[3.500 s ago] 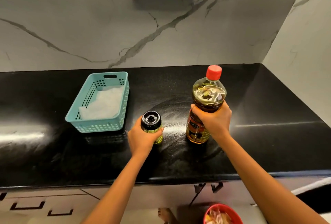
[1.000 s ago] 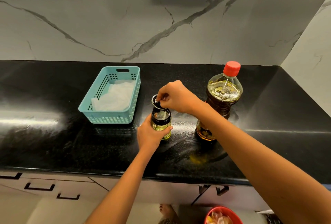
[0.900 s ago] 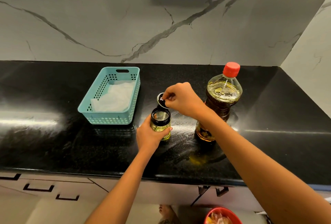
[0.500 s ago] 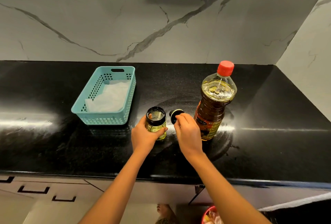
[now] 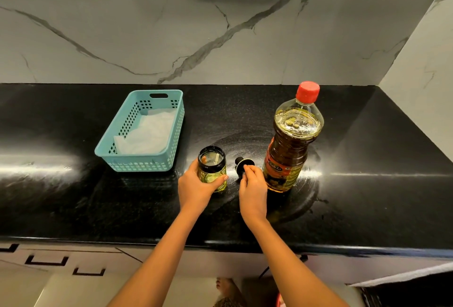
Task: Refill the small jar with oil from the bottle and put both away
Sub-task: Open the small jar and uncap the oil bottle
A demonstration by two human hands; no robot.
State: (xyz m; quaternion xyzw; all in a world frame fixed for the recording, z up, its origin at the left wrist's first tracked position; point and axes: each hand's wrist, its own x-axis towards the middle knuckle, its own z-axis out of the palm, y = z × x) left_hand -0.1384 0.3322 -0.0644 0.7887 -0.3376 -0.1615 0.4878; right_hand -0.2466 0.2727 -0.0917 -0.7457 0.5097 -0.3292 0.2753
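left grip (image 5: 196, 187) around jar (image 5: 212, 168), basket (image 5: 137, 162) beside

The counter (image 5: 73, 196) is glossy black with fine speckles, and the wall (image 5: 122, 24) is pale grey marble with darker grey veins. The basket (image 5: 144, 162) is teal with a grid of small holes and holds white paper (image 5: 149, 135). The bottle (image 5: 291, 145) has a red cap (image 5: 308, 91) over amber-gold oil; the small jar (image 5: 212, 168) has a black rim above yellow-green oil.
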